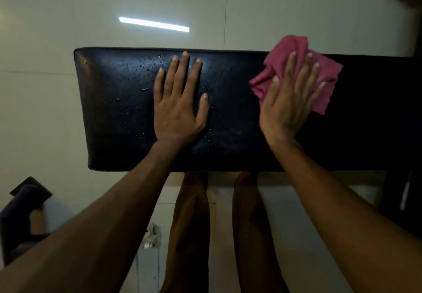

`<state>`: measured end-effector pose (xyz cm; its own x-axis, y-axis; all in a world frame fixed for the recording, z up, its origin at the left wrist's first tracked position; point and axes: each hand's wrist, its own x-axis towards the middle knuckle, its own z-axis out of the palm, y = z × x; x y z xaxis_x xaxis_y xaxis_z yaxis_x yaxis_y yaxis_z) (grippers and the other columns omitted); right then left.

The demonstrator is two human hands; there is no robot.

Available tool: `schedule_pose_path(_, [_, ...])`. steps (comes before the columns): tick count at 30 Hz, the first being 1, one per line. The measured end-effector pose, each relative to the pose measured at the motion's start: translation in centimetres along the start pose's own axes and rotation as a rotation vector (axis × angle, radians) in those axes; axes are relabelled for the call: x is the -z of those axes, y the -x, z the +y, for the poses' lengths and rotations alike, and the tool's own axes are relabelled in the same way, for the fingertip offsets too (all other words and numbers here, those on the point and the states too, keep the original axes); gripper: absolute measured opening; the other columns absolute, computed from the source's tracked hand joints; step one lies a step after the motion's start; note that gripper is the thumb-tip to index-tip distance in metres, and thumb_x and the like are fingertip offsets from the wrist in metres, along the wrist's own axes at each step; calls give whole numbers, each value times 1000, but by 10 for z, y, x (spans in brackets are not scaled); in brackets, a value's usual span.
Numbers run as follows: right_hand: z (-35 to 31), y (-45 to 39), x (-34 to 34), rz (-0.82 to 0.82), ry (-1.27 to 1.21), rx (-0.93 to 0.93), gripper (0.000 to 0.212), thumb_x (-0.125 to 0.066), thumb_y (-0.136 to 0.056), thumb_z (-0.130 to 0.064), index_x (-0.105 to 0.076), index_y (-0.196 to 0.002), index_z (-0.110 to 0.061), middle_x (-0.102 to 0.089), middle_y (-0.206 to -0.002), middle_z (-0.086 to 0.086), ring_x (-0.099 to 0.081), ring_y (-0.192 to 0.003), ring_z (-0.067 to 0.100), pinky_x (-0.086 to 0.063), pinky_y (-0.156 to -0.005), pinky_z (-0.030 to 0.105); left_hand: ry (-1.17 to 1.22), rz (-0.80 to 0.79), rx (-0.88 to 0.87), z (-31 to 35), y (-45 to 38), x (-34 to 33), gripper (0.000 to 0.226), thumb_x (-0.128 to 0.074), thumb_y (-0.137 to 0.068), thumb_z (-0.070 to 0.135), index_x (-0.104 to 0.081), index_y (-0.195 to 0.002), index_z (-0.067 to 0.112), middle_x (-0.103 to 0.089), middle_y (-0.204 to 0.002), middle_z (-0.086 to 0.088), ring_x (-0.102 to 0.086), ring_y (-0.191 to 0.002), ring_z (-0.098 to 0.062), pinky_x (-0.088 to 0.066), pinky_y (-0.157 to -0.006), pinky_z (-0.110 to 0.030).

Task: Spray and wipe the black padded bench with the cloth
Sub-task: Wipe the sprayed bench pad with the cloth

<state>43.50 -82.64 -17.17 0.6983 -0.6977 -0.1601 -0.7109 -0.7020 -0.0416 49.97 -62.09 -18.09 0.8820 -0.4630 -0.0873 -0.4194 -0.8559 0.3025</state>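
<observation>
The black padded bench [118, 110] stretches across the middle of the view, its left half dotted with spray droplets. My left hand [178, 101] lies flat on the pad near its centre, fingers straight and spread. A crumpled pink cloth [285, 50] sits on the right part of the bench near its far edge. My right hand [290, 96] presses on the cloth with straight fingers. No spray bottle is in view.
Pale floor tiles [45, 101] surround the bench, with a bright light reflection [154, 24] beyond it. A dark piece of equipment [20, 215] stands at the lower left, a small whitish object [153, 235] lies on the floor, and the bench's dark frame [402, 190] runs down the right.
</observation>
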Motion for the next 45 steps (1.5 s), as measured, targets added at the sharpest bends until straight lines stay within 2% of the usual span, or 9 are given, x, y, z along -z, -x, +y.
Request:
schedule_pose_path(2, [-43, 9, -4, 20, -36, -82, 58, -17, -105, -45, -14, -159, -25, -9, -168, 10, -6, -154, 31, 1, -124, 54, 1, 5, 0, 0, 1, 0, 68, -42, -102, 43, -20, -162, 20, -13, -170, -8, -8, -157, -23, -4, -128, -45])
schedule_pose_path(8, [7, 37, 6, -199, 85, 651, 62, -11, -105, -46, -10, -161, -20, -6, -168, 12, -3, -155, 31, -6, -125, 53, 74, 5, -14, -3, 2, 4, 73, -47, -99, 41, -22, -161, 11, -17, -169, -10, -12, -157, -22, -5, -129, -43])
schedule_pose_path(14, [-48, 13, -5, -27, -6, 45, 59, -14, -105, -44, -9, -160, -23, -6, -168, 11, -3, -154, 32, -1, -124, 54, 80, 27, -19, -3, 1, 1, 74, -49, -96, 35, -22, -160, 8, -17, -169, -9, -12, -157, -22, -6, -129, -44])
schedule_pose_path(20, [-16, 49, 8, -254, 86, 651, 61, -13, -104, -44, -6, -161, -22, -2, -168, 11, 0, -154, 30, -8, -124, 54, 214, 33, -54, -6, 3, 14, 74, -54, -90, 18, -26, -157, 0, -22, -166, -18, -15, -156, -30, -4, -129, -45])
schedule_pose_path(23, [-3, 30, 10, -227, 72, 495, 59, -11, -105, -44, -2, -160, -23, -1, -168, 9, 1, -154, 30, -6, -125, 54, 30, 54, 45, -30, 13, 24, 68, -48, -98, 28, -26, -158, 7, -18, -167, -16, -11, -156, -30, -2, -127, -53])
schedule_pose_path(27, [-77, 24, 0, -103, -33, 112, 58, -17, -106, -46, -4, -160, -28, 0, -168, 11, 2, -154, 33, 3, -124, 56, -7, 52, 106, -77, 43, 30, 69, -45, -103, 39, -21, -160, 7, -17, -168, -16, -11, -157, -29, -4, -128, -50])
schedule_pose_path(34, [-70, 47, 5, -285, 70, 789, 60, -14, -105, -47, -6, -161, -26, 0, -168, 9, 2, -155, 30, -1, -125, 50, 9, 74, 102, -78, 45, 29, 71, -49, -100, 38, -25, -159, 7, -21, -167, -14, -15, -156, -25, -8, -128, -48])
schedule_pose_path(40, [-139, 17, -2, -174, -27, 437, 57, -15, -106, -47, -13, -160, -27, -8, -168, 8, -5, -155, 30, 1, -124, 54, 120, 130, 78, -83, 44, 25, 71, -56, -97, 35, -31, -156, 4, -27, -165, -15, -20, -155, -28, -8, -128, -47])
schedule_pose_path(45, [-140, 64, -2, -278, 19, 768, 59, -17, -106, -46, -7, -160, -27, 0, -168, 9, 2, -155, 29, 0, -125, 53, 307, 122, 87, -85, 46, 28, 65, -49, -98, 23, -30, -154, -3, -29, -163, -19, -22, -154, -30, -4, -129, -43])
